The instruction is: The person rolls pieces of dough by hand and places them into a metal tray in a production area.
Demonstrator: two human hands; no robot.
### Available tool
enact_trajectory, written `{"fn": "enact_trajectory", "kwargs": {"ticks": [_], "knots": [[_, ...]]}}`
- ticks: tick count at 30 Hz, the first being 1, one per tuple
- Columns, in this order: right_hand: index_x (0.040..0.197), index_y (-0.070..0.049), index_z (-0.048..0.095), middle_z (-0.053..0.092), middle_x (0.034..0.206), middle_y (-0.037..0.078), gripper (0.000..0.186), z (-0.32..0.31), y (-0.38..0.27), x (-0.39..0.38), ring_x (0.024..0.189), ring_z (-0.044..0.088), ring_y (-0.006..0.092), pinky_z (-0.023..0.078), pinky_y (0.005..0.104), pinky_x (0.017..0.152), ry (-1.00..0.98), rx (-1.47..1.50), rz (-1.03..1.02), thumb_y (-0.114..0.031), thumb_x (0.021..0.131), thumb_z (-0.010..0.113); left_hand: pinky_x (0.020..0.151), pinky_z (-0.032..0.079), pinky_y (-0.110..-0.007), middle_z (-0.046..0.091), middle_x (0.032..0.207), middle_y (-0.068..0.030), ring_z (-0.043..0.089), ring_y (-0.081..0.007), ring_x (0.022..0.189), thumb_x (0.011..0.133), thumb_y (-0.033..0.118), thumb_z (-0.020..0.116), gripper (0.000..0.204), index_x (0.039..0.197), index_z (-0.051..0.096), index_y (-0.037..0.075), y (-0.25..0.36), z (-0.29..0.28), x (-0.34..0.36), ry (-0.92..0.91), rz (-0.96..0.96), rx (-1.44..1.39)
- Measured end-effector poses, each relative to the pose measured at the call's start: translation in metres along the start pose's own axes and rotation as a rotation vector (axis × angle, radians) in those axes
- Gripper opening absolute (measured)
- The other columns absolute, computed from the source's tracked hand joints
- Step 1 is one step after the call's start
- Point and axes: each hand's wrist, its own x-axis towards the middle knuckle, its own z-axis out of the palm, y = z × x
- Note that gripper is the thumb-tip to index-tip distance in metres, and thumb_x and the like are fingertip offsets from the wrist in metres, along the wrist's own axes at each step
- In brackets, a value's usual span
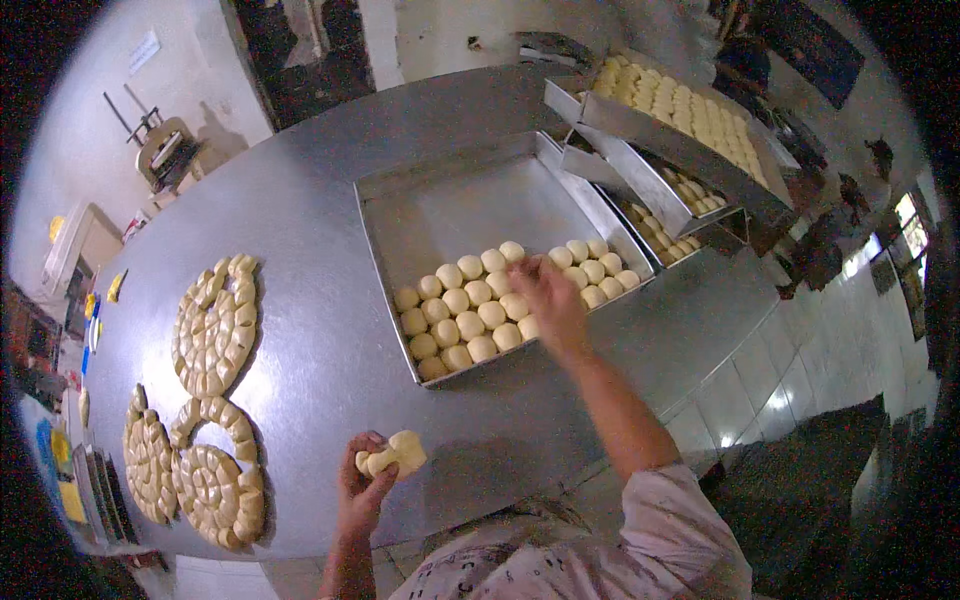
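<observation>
On my feed I record a pale pinkish, short-sleeved fabric shirt point(580, 570), its front bearing small dark markings too blurred to make out. The loose, creased right sleeve point(685, 525) ends about the elbow. I find the right forearm point(620, 410), left forearm point(346, 562), right hand point(548, 298) and left hand point(358, 490) bare.

This looks like the working room of a bakery. A broad, bare metal surface point(340, 330) fills most of the view, and on it a deep metal tray point(470, 210) holds close rows of pale dough balls point(470, 298). More stacked trays point(665, 138), also filled with dough balls, stand at its far right. Long coils of cut dough point(215, 335) lie at the left. The floor point(755, 385) is tiled and the wall point(190, 45) plain and pale.
</observation>
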Motion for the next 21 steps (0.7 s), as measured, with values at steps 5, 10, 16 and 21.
{"fn": "enact_trajectory", "kwargs": {"ticks": [5,10,16,21], "knots": [[0.112,-0.003,0.051,0.057,0.106,0.011,0.032,0.076,-0.001,-0.12,0.099,0.054,0.0202,0.043,0.0331,0.086,-0.223,0.055,-0.222,-0.013,0.082,0.057,0.076,0.044,-0.026,0.048,0.103,-0.0068,0.049,-0.0149,0.094,0.074,-0.001,0.059,0.028,0.099,0.047,0.006,0.018,0.032,0.023,-0.23,-0.022,0.09],[0.109,-0.004,0.054,0.058,0.103,0.012,0.029,0.02,0.056,-0.172,0.097,0.055,0.0254,0.043,0.0359,0.085,-0.051,0.294,0.259,-0.011,0.081,0.059,0.077,0.043,-0.027,0.051,0.096,-0.0048,0.051,-0.0141,0.089,0.077,0.001,0.058,0.028,0.1,0.045,0.005,-0.002,0.008,0.047,-0.107,0.054,0.132],[0.116,-0.007,0.047,0.045,0.114,0.011,0.036,-0.091,0.093,-0.176,0.109,0.039,0.0309,0.03,0.0417,0.091,0.217,-1.197,0.052,-0.024,0.085,0.049,0.075,0.041,-0.026,0.048,0.096,-0.0018,0.045,-0.0111,0.085,0.082,0.01,0.058,0.037,0.115,0.042,0.008,0.005,-0.029,0.042,-0.226,-0.05,0.179],[0.105,-0.005,0.05,0.044,0.112,0.017,0.034,-0.064,0.097,-0.106,0.106,0.04,0.0325,0.033,0.0462,0.089,0.553,-1.169,0.227,-0.026,0.079,0.055,0.074,0.042,-0.026,0.049,0.093,-0.0033,0.047,-0.0124,0.084,0.084,0.008,0.055,0.028,0.109,0.043,0.006,0.01,0.024,0.029,-0.359,-0.112,0.078]]}}
